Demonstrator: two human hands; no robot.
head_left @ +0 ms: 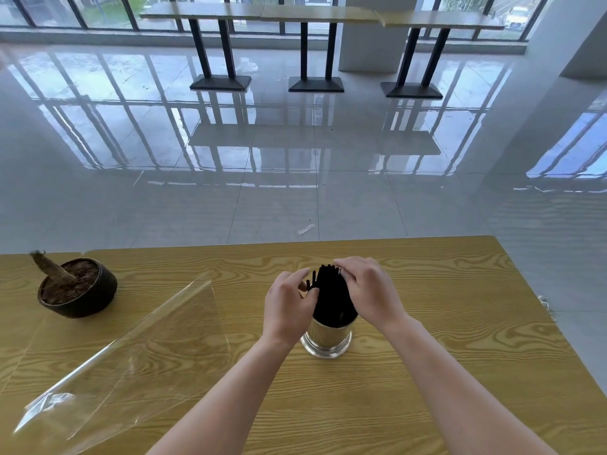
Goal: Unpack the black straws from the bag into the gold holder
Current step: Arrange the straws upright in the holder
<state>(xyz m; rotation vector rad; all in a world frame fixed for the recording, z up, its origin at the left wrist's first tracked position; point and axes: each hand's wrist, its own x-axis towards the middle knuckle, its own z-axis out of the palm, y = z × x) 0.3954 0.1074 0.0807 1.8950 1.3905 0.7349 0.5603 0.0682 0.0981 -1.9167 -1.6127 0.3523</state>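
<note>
The bundle of thin black plastic straws (331,295) stands in the shiny gold metal cylinder holder (325,338) on the wood-grain tabletop (443,323), and the clear cellophane bag (124,349) lies flat and apparently empty well to the left. The left hand (287,308) and right hand (369,292) cup the straw tops with loosely curled fingers touching them, so the unpacking looks nearly done, with only tidying left.

The black straws (331,297) hide their lower ends inside the gold holder (325,336); the clear bag (124,349) runs off the left edge
</note>
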